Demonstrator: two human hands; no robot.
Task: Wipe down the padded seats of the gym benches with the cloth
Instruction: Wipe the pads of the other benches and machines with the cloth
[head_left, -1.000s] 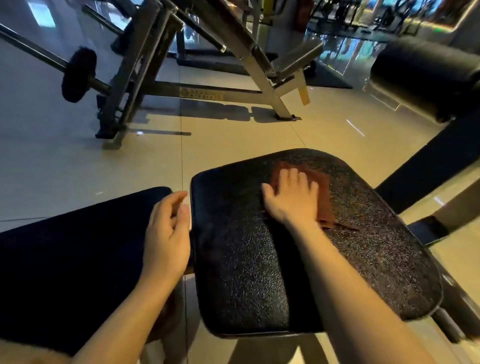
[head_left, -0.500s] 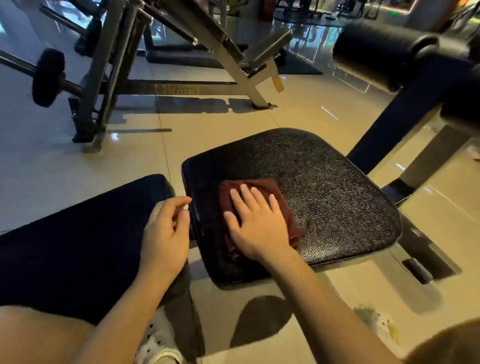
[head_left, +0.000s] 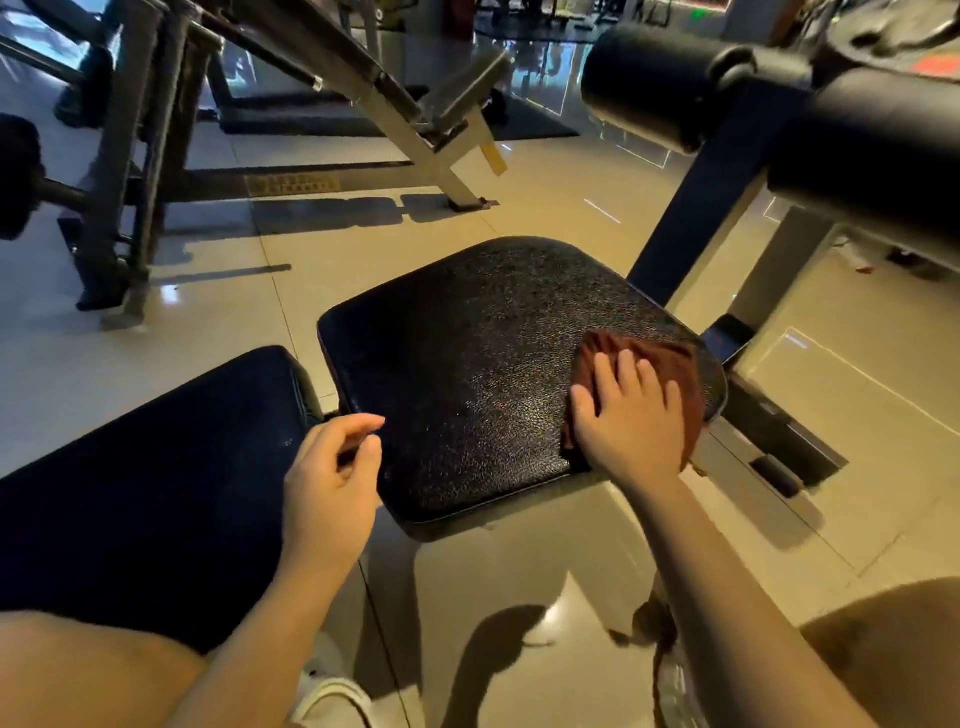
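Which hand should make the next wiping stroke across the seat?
Right. The right hand already presses flat on the cloth at the right edge of the seat. The left hand hovers loosely curled and holds nothing.

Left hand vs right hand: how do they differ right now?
The right hand lies flat, fingers spread, pressing the brown cloth onto the seat pad. The left hand holds nothing, its fingers loosely curled, at the gap between the seat pad and the long pad. Both are bare.
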